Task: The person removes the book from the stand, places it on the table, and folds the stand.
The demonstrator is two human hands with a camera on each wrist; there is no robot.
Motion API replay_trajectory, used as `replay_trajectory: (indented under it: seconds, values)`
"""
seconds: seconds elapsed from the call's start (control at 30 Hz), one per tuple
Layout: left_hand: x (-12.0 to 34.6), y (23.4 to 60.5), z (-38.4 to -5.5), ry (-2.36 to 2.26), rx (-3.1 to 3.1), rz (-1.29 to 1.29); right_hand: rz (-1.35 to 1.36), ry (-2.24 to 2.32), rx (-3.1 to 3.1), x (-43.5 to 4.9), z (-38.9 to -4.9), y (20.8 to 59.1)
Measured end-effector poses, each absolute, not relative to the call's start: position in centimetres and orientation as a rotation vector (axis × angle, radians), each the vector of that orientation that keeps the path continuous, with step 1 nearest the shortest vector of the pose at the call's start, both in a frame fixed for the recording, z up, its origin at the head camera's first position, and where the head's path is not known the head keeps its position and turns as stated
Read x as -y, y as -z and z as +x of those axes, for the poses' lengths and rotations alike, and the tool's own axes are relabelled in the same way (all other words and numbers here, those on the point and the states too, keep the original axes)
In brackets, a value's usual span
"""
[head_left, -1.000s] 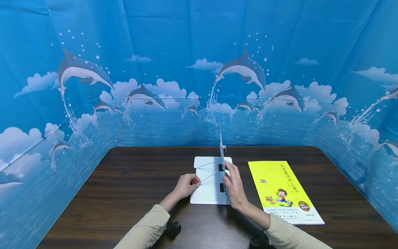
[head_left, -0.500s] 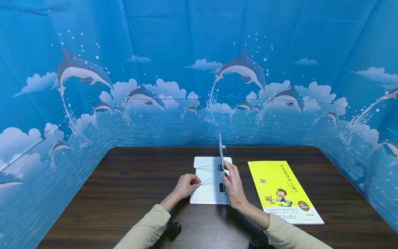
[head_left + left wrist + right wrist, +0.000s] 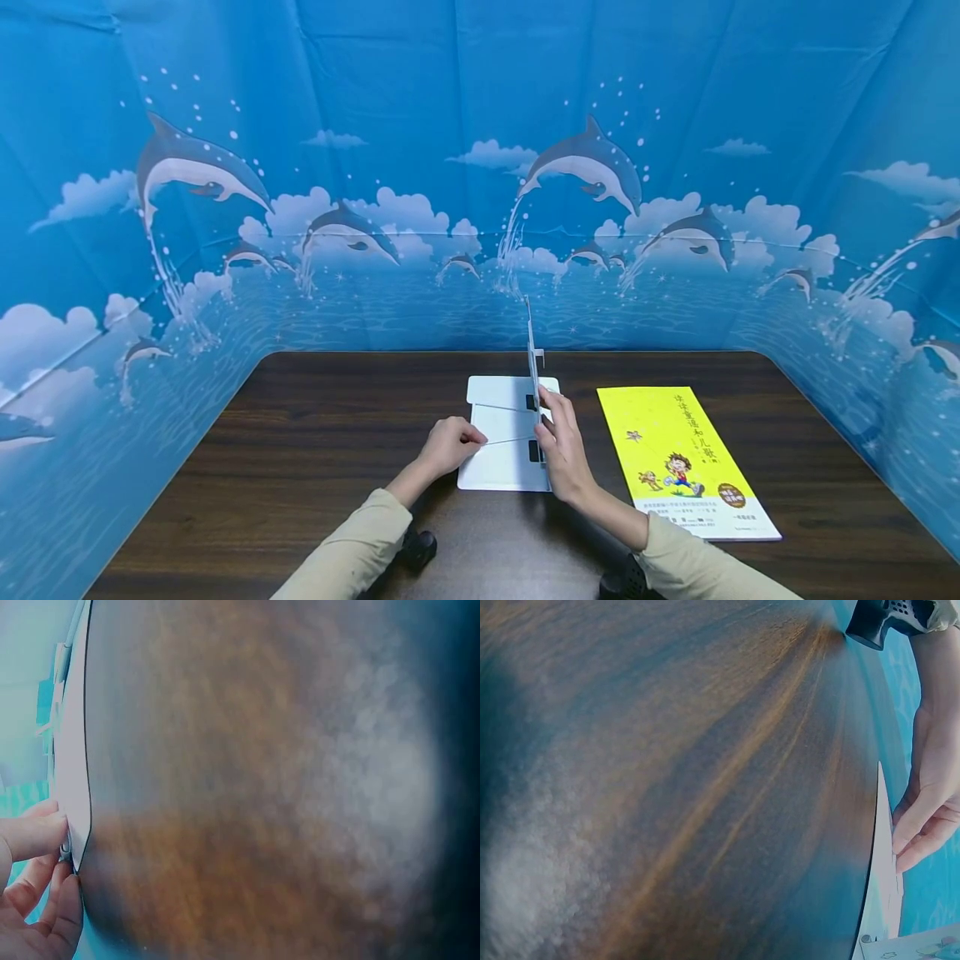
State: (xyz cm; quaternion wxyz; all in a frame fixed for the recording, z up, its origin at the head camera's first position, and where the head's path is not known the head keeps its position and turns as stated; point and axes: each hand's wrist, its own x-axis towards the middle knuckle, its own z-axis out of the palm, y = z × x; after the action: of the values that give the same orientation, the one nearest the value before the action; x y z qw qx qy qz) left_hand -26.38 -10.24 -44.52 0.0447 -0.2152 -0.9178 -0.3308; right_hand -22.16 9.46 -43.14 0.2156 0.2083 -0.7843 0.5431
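A white folding book stand (image 3: pixel 498 475) lies with its base on the table, its panel (image 3: pixel 533 358) upright and nearly edge-on in the head view. Thin white wire rods (image 3: pixel 501 407) cross the base toward two black hinge pieces (image 3: pixel 535 451). My left hand (image 3: pixel 447 446) pinches the near rod between thumb and fingertips at the base's left side; the left wrist view shows the pinch close, with the thumb (image 3: pixel 41 834) over the rod. My right hand (image 3: pixel 567 450) holds the panel low on its right side. The panel hides some of its fingers.
A yellow book (image 3: pixel 678 450) with a cartoon cover lies on the dark wooden table (image 3: pixel 315 475), right of the stand. A blue dolphin-print curtain (image 3: pixel 420 292) surrounds the far and side edges. Black wrist devices (image 3: pixel 417 550) sit under the forearms.
The wire rods have swung down: they sloped up toward the panel before, and now their right ends sit lower across the base. Both hands stay nearly in place.
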Motion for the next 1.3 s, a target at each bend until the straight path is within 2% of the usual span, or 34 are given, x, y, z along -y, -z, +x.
replay_trajectory:
  seconds: [0.3,0.53,0.9,1.3]
  values:
    - [11.0,43.6,-26.9,1.118,2.885,-0.752,0.58,-1.5,2.172,-9.3,-22.1,43.0]
    - [12.0,41.7,-26.8,1.246,2.84,-0.758,0.608,-1.522,2.136,-8.5,-20.5,40.7]
    - [11.9,36.7,-24.9,1.715,2.528,-0.864,0.573,-1.418,2.201,-7.6,-22.3,43.2]
    - [11.3,35.3,-23.3,1.86,2.393,-0.87,0.502,-1.366,2.288,-6.1,-22.2,43.4]
